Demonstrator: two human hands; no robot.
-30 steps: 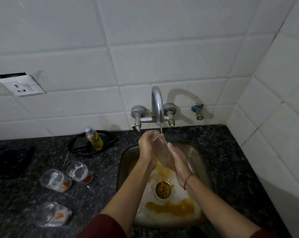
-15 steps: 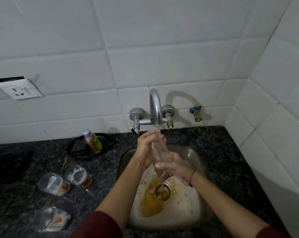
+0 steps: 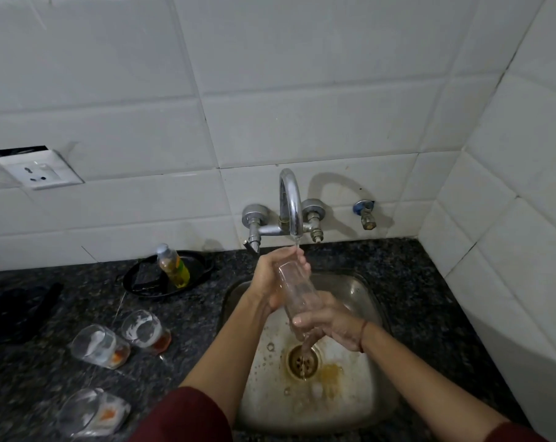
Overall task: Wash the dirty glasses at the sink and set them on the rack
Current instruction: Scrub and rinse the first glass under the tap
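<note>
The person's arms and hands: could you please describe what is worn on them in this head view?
Both hands are bare, with no gloves or rings visible. The left hand has nothing at its wrist. The right hand has a thin reddish thread band around the wrist. Both forearms are uncovered, with dark maroon sleeves pushed up near the elbows at the bottom edge of the frame.

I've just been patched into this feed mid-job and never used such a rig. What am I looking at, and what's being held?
There is no robot: a head-worn camera looks down at a person's bare hands. The left hand and right hand hold one clear glass under the running tap, above the steel sink. On the dark counter to the left, three dirty glasses wait, with a small bottle on a black tray behind them. No rack is in view.
</note>
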